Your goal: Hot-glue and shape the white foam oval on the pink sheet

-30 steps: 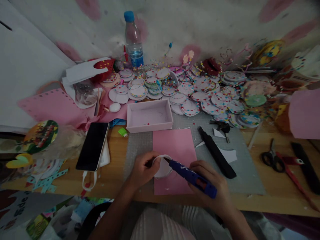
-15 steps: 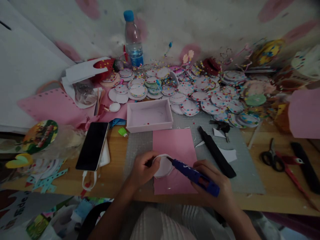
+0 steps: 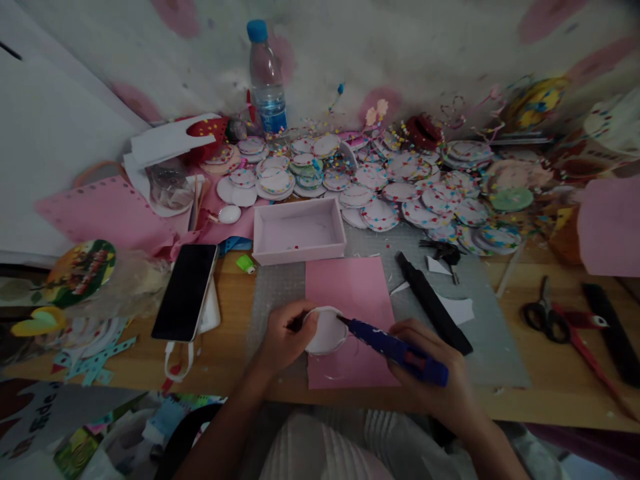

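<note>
White disc (image 3: pixel 325 335): over the pink sheet (image 3: pixel 350 283); whether it touches I can't tell. I judge it light, thin card, fairly stiff but easily creased; I'd pinch it at the rim.
Left hand (image 3: pixel 290 337): thumb and fingers pinched on the disc's left edge.
Blue pen-like tool (image 3: pixel 375 341): dark tip at the disc's right rim; probably light, smooth plastic, best held round its thick rear. Its white marks are unreadable from here.
Right hand (image 3: pixel 440 348): fingers wrapped around that rear.
Bottle (image 3: pixel 267 87): blue label, too small for me to read.
Round card (image 3: pixel 80 272): reddish lettering, illegible.
Grey printed surface (image 3: pixel 40 421): I make out "de".
</note>
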### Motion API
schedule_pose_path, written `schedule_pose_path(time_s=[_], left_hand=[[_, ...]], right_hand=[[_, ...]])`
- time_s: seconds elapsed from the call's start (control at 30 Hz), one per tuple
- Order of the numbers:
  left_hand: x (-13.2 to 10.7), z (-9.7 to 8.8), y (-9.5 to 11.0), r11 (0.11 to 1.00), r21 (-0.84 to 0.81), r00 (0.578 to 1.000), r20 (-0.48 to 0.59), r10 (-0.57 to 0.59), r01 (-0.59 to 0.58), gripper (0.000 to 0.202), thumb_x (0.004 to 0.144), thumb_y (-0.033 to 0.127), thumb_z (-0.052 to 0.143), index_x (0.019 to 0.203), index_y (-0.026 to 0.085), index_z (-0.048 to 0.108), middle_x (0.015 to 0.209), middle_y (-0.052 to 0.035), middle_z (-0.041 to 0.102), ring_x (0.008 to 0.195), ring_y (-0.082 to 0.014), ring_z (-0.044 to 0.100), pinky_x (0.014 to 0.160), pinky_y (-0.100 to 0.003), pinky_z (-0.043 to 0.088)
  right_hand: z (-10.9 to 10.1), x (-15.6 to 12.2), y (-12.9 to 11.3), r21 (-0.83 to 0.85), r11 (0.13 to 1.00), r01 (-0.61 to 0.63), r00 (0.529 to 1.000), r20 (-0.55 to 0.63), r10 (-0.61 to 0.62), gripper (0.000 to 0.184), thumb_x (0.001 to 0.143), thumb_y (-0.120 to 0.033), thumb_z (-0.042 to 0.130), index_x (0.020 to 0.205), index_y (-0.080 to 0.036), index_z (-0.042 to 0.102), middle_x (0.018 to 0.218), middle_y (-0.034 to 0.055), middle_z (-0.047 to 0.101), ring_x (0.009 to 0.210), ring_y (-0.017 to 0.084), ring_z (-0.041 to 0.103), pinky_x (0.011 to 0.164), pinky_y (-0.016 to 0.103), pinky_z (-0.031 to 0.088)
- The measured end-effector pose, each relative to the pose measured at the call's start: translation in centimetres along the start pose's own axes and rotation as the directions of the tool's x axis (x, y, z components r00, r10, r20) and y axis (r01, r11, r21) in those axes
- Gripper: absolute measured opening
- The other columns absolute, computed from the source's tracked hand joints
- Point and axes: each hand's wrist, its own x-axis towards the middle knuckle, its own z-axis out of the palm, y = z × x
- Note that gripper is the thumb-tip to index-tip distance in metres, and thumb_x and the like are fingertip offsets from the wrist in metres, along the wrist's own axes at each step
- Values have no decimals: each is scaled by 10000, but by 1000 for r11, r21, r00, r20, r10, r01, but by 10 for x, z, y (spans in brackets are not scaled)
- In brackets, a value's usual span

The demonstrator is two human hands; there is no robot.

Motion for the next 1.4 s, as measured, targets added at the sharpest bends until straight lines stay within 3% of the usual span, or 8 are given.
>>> schedule_pose_path(time_s=[0.37,0.57,1.03,1.27,1.4], left_hand=[[-1,0,0,1000,-13,1000,-6,2,-2,185,878,272,585,828,163,725,650,-3,659,556,-96,551,506,-160,421],[1,0,1,1000,14,1000,-11,6,-6,193,869,277,582,803,164,723,632,2,640,549,-94,535,507,-162,416],[0,-1,3,994,-25,994,-40,-105,104,261,863,355,577,748,156,700,619,-5,600,542,-103,502,483,-176,392],[1,-1,3,994,-34,993,-48,-106,104,261,862,354,579,743,154,697,596,-1,582,525,-100,486,467,-174,378],[1,-2,3,994,-39,994,-51,-101,99,256,859,346,583,740,153,700,604,-6,594,531,-102,497,476,-177,388]], right_hand=[[5,5,-5,58,998,-29,999,-26,30,155,754,-78,587,833,-210,576,897,13,626,787,135,646,691,199,480],[1,0,-2,17,999,-42,999,-30,42,134,769,-99,591,842,-211,578,929,30,636,813,150,658,685,206,492],[-2,1,-5,9,1000,-25,999,-29,25,121,782,-111,589,836,-219,586,908,29,644,797,153,658,684,222,503],[-5,3,-8,-22,999,27,997,-75,-29,91,794,-135,592,824,-219,577,873,28,643,766,149,658,672,222,506],[-4,3,-8,-25,1000,-1,999,-52,0,97,795,-133,590,837,-220,582,905,42,647,797,158,663,683,228,511]])
